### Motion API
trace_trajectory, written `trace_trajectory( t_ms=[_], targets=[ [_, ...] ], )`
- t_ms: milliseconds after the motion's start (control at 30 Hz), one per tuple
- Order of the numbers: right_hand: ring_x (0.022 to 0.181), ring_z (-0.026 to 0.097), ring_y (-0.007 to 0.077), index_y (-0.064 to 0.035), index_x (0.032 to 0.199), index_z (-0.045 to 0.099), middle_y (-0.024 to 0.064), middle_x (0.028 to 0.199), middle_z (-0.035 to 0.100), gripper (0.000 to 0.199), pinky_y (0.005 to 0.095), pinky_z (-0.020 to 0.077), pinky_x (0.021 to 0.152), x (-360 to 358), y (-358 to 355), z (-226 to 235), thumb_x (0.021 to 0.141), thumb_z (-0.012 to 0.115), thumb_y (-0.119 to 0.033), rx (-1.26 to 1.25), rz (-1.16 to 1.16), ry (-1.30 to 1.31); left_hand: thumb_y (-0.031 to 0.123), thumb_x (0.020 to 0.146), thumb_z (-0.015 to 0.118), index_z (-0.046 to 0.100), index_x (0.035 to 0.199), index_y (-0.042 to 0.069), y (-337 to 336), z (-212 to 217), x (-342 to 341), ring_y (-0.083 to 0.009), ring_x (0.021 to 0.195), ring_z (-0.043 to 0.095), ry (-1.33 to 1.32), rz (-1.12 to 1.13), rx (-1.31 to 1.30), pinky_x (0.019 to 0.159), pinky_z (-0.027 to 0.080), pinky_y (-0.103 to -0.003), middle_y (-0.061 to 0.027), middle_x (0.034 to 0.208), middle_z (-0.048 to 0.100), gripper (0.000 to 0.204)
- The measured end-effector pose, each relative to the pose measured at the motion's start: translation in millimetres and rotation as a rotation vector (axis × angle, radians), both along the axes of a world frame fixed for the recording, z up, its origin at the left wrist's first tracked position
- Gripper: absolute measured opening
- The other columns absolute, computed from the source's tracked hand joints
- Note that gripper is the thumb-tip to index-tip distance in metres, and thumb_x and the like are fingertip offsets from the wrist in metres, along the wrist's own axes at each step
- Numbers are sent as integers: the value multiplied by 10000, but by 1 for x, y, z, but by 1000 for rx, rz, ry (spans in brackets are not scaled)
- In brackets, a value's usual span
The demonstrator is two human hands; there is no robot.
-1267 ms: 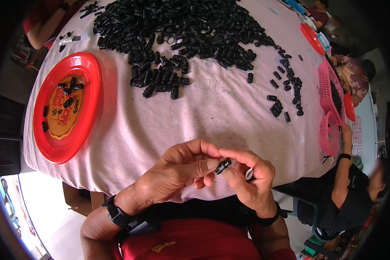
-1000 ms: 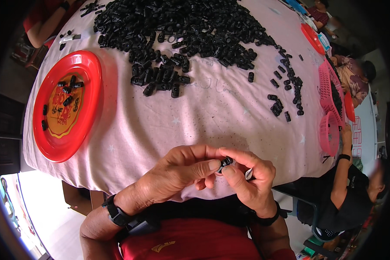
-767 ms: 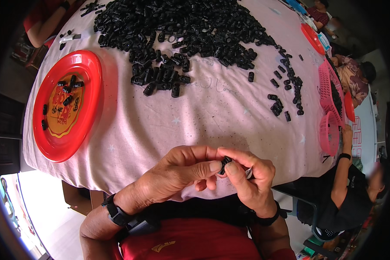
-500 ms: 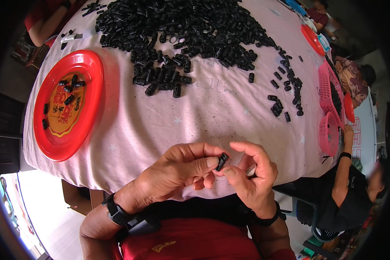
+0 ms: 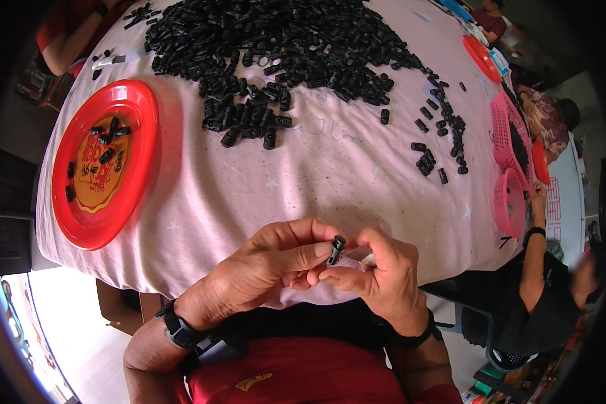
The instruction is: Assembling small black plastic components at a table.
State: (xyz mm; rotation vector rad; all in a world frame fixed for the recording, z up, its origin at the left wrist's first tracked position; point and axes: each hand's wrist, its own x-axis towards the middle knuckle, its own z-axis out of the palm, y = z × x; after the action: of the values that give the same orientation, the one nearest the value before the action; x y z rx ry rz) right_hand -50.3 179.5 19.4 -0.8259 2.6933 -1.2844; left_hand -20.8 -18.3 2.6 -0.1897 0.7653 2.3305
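Red top with a small gold mark; black watch (image 5: 182, 330) (left wrist), dark band (image 5: 416, 334) right.

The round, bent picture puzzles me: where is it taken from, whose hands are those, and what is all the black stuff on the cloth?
The camera sits on a person's head and looks down, and its wide lens bends the edges. The two bare hands at the bottom are that person's own. The left hand and right hand together pinch one small black plastic piece. On the pale pink tablecloth lies a big heap of black pieces. A red plate on the left holds a few more. On the right are pink baskets, where another person sits.
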Motion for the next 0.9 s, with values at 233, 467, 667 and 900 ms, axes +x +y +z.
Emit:
trace_trajectory(
  t_ms=[233,467,667,900],
  targets=[
    [518,619,250,-52,766,563,85,598,595,500,335,477,461,-1,2,-4,700,788,-493,90,1,91,184,958,583,564,1183,34,-1,-3,-1,-32,700,511,42,-44,-31,600,407,-169,16,858,594,270],
    [468,573,219,-68,732,533,55,548,533,507,327,448,427,-2,0,-3,689,790,-503,138,7,232,116,949,574,570,1158,10,1,-2,-1,-63,684,517,15,-20,-32,582,402,-193,-16,862,603,235],
    [523,634,249,-38,729,557,97,584,586,541,319,477,464,-1,-1,2,726,732,-550,210,-1,205,200,964,578,557,1184,31,0,-2,-1,-27,691,506,72,-48,-88,595,410,-160,22,844,591,279],
    [518,619,268,-42,709,540,103,573,574,553,337,471,463,-1,0,0,723,724,-563,194,-14,226,188,969,568,557,1173,29,2,-1,0,-26,677,494,64,-33,-104,584,405,-154,24,827,581,259]
  ],
)
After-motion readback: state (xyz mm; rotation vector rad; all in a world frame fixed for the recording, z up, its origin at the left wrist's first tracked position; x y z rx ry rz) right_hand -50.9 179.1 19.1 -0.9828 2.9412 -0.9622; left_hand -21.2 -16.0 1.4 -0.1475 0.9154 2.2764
